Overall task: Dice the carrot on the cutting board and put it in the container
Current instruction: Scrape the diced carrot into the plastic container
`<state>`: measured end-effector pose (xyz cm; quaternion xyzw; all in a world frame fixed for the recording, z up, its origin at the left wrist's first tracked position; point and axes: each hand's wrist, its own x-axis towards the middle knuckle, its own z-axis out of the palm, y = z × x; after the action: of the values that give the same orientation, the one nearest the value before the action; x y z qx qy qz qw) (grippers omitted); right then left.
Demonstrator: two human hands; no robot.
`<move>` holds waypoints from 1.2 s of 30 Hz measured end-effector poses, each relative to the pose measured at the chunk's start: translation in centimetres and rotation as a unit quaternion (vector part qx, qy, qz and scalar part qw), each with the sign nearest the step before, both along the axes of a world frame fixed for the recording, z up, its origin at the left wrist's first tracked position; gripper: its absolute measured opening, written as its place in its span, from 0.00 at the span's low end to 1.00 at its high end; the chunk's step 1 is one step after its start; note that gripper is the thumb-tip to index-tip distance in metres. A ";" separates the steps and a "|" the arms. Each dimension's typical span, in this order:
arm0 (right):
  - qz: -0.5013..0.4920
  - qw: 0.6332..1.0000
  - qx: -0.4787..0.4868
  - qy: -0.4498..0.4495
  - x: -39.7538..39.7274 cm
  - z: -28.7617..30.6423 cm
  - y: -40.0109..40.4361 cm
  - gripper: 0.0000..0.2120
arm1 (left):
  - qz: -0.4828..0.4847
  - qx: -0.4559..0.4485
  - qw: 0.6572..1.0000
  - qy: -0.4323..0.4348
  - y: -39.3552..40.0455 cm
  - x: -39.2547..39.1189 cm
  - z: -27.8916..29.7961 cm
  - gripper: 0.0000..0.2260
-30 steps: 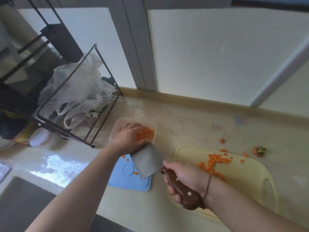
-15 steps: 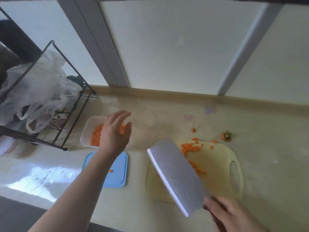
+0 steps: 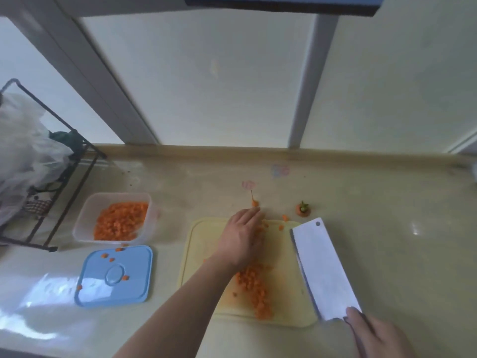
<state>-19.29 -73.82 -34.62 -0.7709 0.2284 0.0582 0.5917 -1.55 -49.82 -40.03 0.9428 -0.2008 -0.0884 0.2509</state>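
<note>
Table (image 3: 361,254) carried it all. Board (image 3: 198,254) sat mid-table, a strip of dice (image 3: 254,288) running down it. Box (image 3: 85,215), well left of the board, held a heap of orange cubes. Lid (image 3: 134,282) lay flat just in front of the box, a few stray cubes on it. I saw my cleaver (image 3: 322,270) over the board's right edge, my right hand (image 3: 376,337) wrapped round its handle. My left hand (image 3: 242,236) lay fingers straight on the far dice, gripping nothing. Stub (image 3: 302,209) sat beyond the board.
</note>
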 end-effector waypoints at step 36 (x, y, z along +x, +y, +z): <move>0.322 0.913 -0.150 0.201 5.0 -2.9 3.7 0.24 | 0.190 0.029 0.981 -0.018 -1.4 -9.2 -2.3 0.41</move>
<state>-14.33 -70.16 -37.57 -0.8543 0.0886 0.3645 0.3597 -10.70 -51.25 -42.36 0.9721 -0.0196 -0.0277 0.2321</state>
